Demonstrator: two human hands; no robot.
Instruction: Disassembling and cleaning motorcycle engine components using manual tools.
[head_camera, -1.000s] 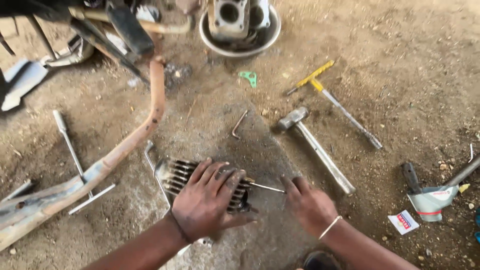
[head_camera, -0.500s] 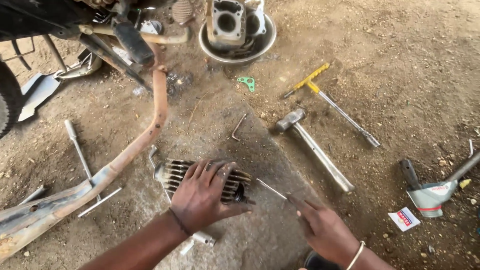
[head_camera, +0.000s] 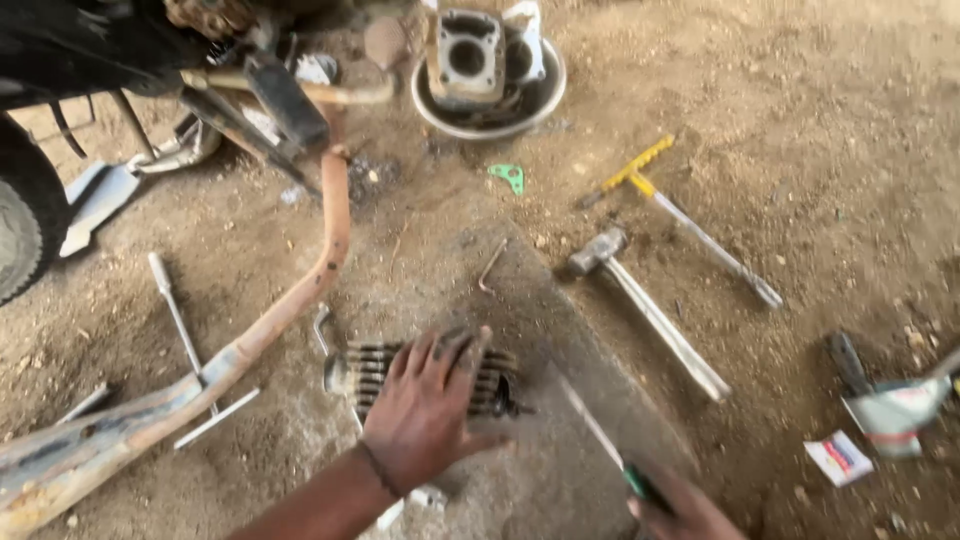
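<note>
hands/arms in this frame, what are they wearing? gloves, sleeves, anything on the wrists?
No gloves: both hands bare. Left hand has dark grime on the fingers and a thin dark band at the wrist; forearm bare, no sleeve showing. Right hand is cut off at the frame edge; its wrist is out of view.

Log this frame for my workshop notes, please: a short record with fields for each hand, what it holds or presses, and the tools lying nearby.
Left hand: palm flat on a finned engine cylinder on the dirt floor
Right hand: grips a green-handled screwdriver, tip toward the cylinder
Nearby tools: hammer, yellow T-handle wrench
Also: rusty exhaust pipe, metal bowl holding engine parts
</note>
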